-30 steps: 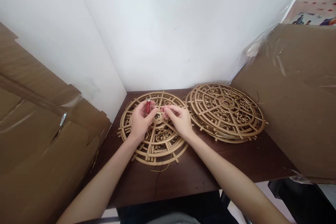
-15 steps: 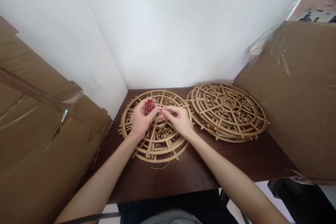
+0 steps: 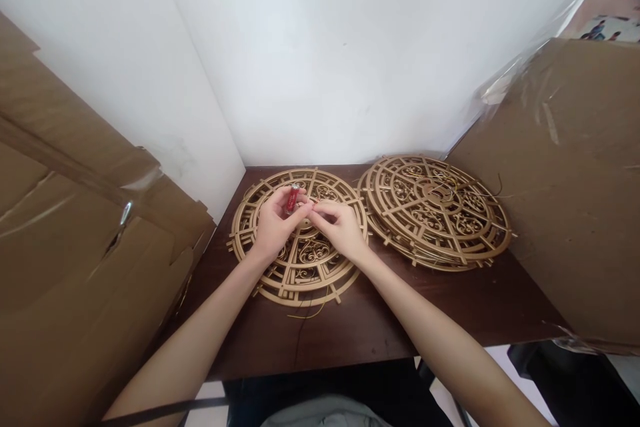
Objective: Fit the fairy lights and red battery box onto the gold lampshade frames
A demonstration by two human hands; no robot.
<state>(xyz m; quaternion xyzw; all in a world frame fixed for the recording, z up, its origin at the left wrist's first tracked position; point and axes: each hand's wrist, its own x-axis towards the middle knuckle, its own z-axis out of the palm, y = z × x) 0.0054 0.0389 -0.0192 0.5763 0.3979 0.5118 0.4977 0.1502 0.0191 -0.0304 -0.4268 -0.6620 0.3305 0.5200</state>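
Note:
My left hand (image 3: pixel 275 221) is curled around a small red battery (image 3: pixel 293 200) that points up between thumb and fingers. Its thumb and fingertips meet those of my right hand (image 3: pixel 340 223), which pinches what looks like a thin wire; the fingers mostly hide it. Both hands are above a round gold openwork panel (image 3: pixel 300 290) with ring bars and scroll patterns, lying on at least one similar panel. Thin yellow and dark wires (image 3: pixel 310 313) trail from its near edge onto the table.
More gold round panels (image 3: pixel 445 247) are stacked on the right of the dark brown table (image 3: pixel 380 333), with loose wires on top. Cardboard sheets (image 3: pixel 75 233) stand on the left and a cardboard box (image 3: pixel 565 200) on the right. A white wall (image 3: pixel 345 80) rises behind.
My left hand has shifted slightly right with the battery, which tilts a little more. The fingertips of both hands have come closer together.

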